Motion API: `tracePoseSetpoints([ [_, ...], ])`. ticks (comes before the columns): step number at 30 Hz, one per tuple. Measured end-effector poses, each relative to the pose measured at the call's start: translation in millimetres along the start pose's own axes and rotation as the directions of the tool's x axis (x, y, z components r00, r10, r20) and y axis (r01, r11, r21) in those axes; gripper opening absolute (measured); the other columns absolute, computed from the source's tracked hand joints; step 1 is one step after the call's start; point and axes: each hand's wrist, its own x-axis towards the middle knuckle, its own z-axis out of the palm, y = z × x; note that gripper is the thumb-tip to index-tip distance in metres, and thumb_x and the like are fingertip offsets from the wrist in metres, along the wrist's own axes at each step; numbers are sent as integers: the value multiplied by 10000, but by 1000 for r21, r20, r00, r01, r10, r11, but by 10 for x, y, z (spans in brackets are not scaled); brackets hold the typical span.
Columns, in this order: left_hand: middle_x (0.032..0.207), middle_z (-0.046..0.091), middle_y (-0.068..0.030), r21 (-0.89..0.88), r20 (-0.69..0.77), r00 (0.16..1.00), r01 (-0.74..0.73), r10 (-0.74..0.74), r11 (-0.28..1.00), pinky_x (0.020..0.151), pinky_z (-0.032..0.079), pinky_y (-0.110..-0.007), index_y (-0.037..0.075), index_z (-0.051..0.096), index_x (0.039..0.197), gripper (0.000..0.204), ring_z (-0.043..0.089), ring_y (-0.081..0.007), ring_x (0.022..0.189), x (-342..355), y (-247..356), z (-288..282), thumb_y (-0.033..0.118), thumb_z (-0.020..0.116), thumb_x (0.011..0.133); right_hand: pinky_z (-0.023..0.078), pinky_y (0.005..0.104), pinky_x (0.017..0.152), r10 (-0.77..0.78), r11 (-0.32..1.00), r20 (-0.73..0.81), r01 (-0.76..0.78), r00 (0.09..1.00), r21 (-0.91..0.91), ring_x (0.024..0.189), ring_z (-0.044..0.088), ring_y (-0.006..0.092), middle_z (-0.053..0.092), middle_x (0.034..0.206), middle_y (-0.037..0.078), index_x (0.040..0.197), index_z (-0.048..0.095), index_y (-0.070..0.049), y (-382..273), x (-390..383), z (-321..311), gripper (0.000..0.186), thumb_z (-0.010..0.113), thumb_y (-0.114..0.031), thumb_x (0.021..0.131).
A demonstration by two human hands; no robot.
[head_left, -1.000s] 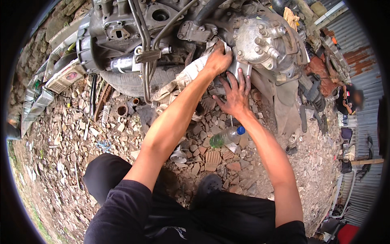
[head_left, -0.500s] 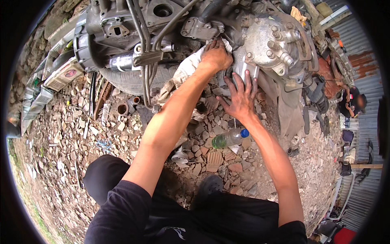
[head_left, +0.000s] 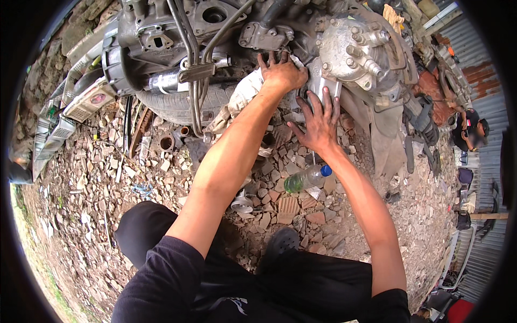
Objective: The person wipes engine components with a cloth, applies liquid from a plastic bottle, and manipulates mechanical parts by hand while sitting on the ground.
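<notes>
My left hand (head_left: 283, 74) lies on a dirty white cloth (head_left: 249, 90) against the engine (head_left: 153, 51), its blackened fingers spread and pointing away from me. The cloth shows below and beside the palm; what lies directly under the hand is hidden. To its right, my right hand (head_left: 319, 121) is open, with fingertips resting on a smooth pale metal part (head_left: 327, 85). Just above that stands a round grey cover (head_left: 344, 48) with several bolts and stubs. A small flanged metal piece (head_left: 266, 36) sits beyond my left fingers.
A clear bottle with green liquid and blue cap (head_left: 307, 179) lies on the rubble near my right forearm. A tyre (head_left: 180, 107) is under the engine, and bent metal pipes (head_left: 196, 70) rise at left. Another person (head_left: 470, 131) is at far right by a corrugated wall (head_left: 493, 161).
My left hand has opened from a bunched grip on the cloth to spread fingers. My right hand stays nearly in place. The view has shifted slightly.
</notes>
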Motion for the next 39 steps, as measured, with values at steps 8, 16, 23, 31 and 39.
tracePoseSetpoints([
  [8, 1592, 135, -131, -181, 82, 993, -72, 88, 981, 1163, -27, -536, 48, 311, 1479, 716, -25, -347, 1475, -36, -76, 135, 502, 308, 925, 107, 626, 1114, 20, 999, 7, -20, 1000, 38, 1420, 124, 413, 343, 1452, 136, 1349, 524, -123, 2, -12, -6, 690, 615, -556, 819],
  [16, 1450, 355, -293, -742, -137, 989, -135, 48, 657, 1153, 212, -397, -8, 344, 1437, 691, 232, -384, 1414, -165, 139, 147, 384, 509, 892, 43, 612, 1131, 5, 1000, 46, -6, 999, 24, 1426, 49, 404, 299, 1437, 154, 1345, 494, -94, -24, 30, 6, 724, 647, -544, 799],
  [23, 926, 696, -230, -875, -347, 804, -93, -482, 475, 817, 515, -408, 7, 716, 1010, 326, 690, -358, 878, -309, 370, 47, 290, 624, 877, 73, 627, 1124, -7, 1000, 50, 7, 999, 1, 1425, 94, 420, 352, 1417, 173, 1347, 506, -96, 20, 40, -42, 702, 617, -544, 818],
  [31, 1210, 631, -191, -650, -718, 663, -532, -211, 542, 905, 476, -326, -1, 577, 1252, 352, 644, -263, 991, -105, 309, 187, 143, 524, 935, 71, 624, 1118, -38, 999, 2, 38, 999, 25, 1417, 94, 424, 352, 1404, 177, 1292, 542, -60, 24, 21, 4, 679, 635, -533, 814],
  [39, 1483, 378, -138, -439, -725, 666, -645, 177, 626, 982, 447, -444, 65, 423, 1342, 616, 540, -387, 1153, -47, 100, 99, -68, 487, 744, 115, 630, 1123, -25, 1000, -23, 25, 999, 12, 1421, 136, 407, 351, 1448, 123, 1317, 553, -143, 95, -56, 49, 653, 623, -553, 813],
])
